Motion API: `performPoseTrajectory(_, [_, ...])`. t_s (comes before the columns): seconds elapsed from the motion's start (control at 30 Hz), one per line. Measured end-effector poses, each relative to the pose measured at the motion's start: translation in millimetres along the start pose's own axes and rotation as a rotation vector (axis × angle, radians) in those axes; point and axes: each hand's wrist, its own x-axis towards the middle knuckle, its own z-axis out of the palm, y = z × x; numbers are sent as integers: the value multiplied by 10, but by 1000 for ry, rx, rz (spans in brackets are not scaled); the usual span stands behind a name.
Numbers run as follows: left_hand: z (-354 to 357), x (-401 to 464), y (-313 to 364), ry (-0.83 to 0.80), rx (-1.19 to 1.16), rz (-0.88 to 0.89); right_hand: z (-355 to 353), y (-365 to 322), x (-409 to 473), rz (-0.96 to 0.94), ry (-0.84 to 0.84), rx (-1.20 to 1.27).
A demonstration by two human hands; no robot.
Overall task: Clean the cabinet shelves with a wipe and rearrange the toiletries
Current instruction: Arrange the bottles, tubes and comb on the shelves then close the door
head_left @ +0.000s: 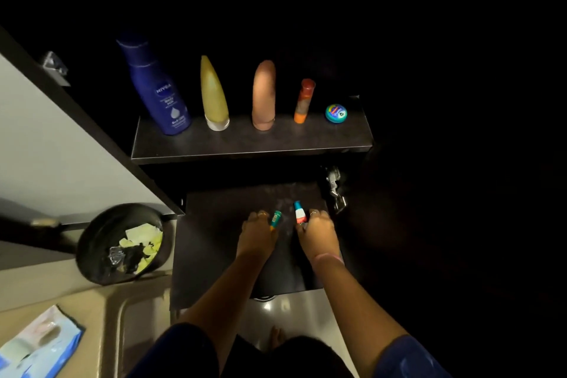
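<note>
Head cam was looking down into a really dark cabinet, so a lot of it was just black. Both hands were low in the middle of the frame, over the lower shelf (214,255). The left hand (257,236) had its fingers curled around a small teal tube (275,219) with an orange end, held upright. The right hand (316,235) was pinching a little white and red tube (299,213) with a teal cap, also standing up. The two tubes were near each other but not touching, and the shelf between them looked a bit smeary or dusty.

Above that, across the middle of the frame, the upper shelf (245,150) had a neat row standing on it. From left to right: a tall blue Nivea bottle (159,92), a yellowish tube (213,95) standing on its cap, a tan bottle (263,95), a skinny orange stick (304,101), and a small round teal tin (336,113) at the right end. All spaced apart, none touching.

Lower left of the frame had a dark round bin (119,244) with crumpled yellowish paper and some foil-looking scraps in it. Bottom left corner, a blue pack of wipes (40,347) was lying on the beige floor. The open cabinet door (61,144) ran along the left side, and a metal hinge (334,187) showed at the right of the lower shelf.
</note>
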Motion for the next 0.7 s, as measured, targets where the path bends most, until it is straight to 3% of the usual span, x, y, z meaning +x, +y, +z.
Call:
performPoseTrajectory(0.47, [-31, -113, -105, 61, -54, 74, -80, 58, -83, 153, -71, 139])
performPoseTrajectory(0.7, [-519, -749, 4, 205, -355, 113, -546, -96, -628, 146, 62, 349])
